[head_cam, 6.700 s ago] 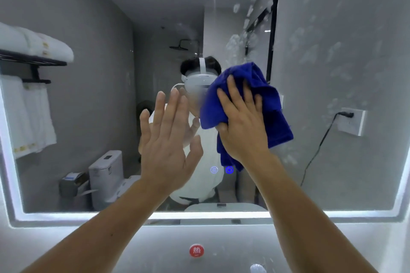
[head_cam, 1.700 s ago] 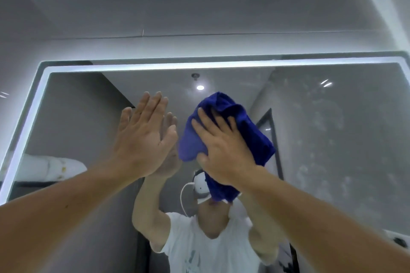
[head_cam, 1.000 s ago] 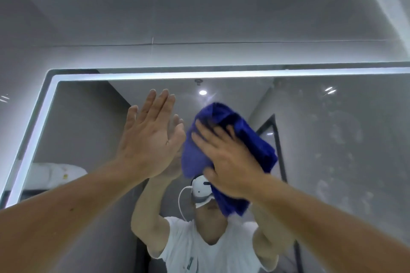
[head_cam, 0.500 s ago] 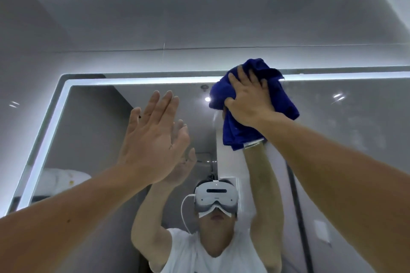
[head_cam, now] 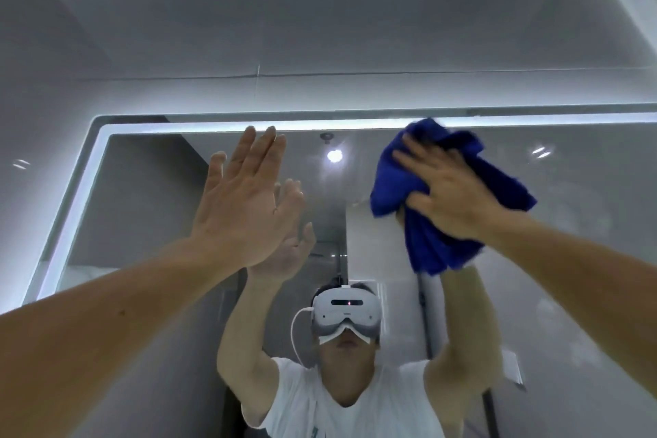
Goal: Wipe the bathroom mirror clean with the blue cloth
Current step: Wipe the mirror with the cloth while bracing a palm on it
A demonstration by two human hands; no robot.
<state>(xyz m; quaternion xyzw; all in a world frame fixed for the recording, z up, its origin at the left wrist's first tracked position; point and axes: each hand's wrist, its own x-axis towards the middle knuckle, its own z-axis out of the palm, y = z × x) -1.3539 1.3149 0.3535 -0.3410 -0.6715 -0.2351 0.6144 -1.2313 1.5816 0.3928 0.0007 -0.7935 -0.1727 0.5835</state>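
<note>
Shifted rightward, right hand (head_cam: 455,199) (fingers (head_cam: 412,163) spread) presses blue cloth (head_cam: 444,245).

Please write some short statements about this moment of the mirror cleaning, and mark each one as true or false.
1. The right hand presses the blue cloth against the mirror. True.
2. The blue cloth is near the bottom edge of the mirror. False: it is at the top, reaching the lit border.
3. The left hand grips a second cloth. False: it holds nothing, and its fingers are straight.
4. In the picture, the blue cloth is to the right of the left hand. True.
</note>
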